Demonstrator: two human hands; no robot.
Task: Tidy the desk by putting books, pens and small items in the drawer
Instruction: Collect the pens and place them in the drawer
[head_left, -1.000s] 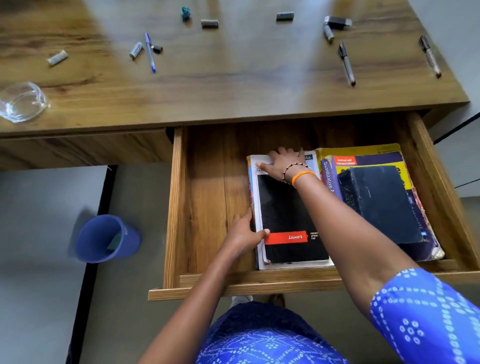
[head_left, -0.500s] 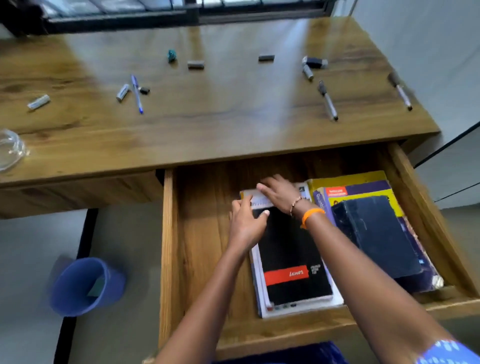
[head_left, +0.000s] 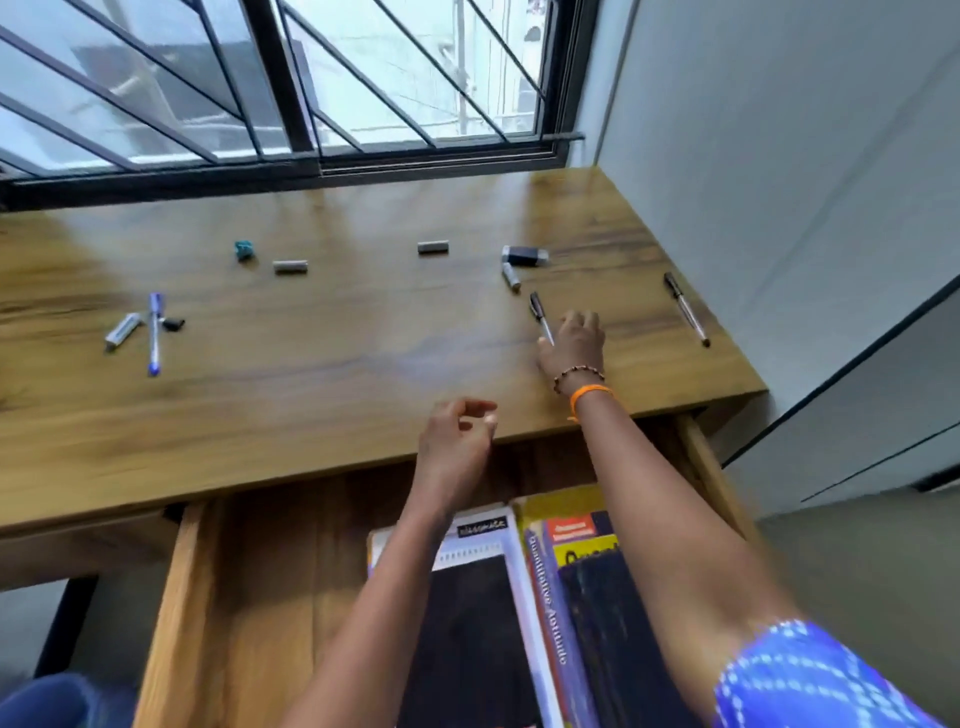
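Sunlight comes through a barred window (head_left: 291, 88) onto a long wooden desk (head_left: 332, 364) that sits against a pale wall. Under the desk's front edge a wooden drawer (head_left: 176, 623) is pulled out. Inside it, on the right side, lie books side by side: a black spiral notebook (head_left: 467, 623) with a white edge, and just beside it a purple and yellow book (head_left: 548, 613) with a dark book (head_left: 608, 649) on top.

On the desk top, small things are spread out. At the left a blue pen (head_left: 154, 332) lies between a grey marker cap (head_left: 123, 331) and a tiny black cap (head_left: 174, 323). Farther back sit a teal sharpener (head_left: 243, 249), a grey eraser (head_left: 290, 267) and another grey eraser (head_left: 432, 247). To the right are a black and white eraser (head_left: 524, 255) and a short grey piece (head_left: 511, 276) just beside it. A black pen (head_left: 686, 308) lies alone near the right edge.

The right hand (head_left: 574, 345) reaches out flat over the desk, fingers spread a little, and its thumb side touches the tip of another black pen (head_left: 540, 317). It is not gripping the pen yet. Bead and orange bands (head_left: 584, 382) go round that wrist. The left hand (head_left: 454, 436) hangs over the desk's front edge with fingers loosely curled and holds nothing.
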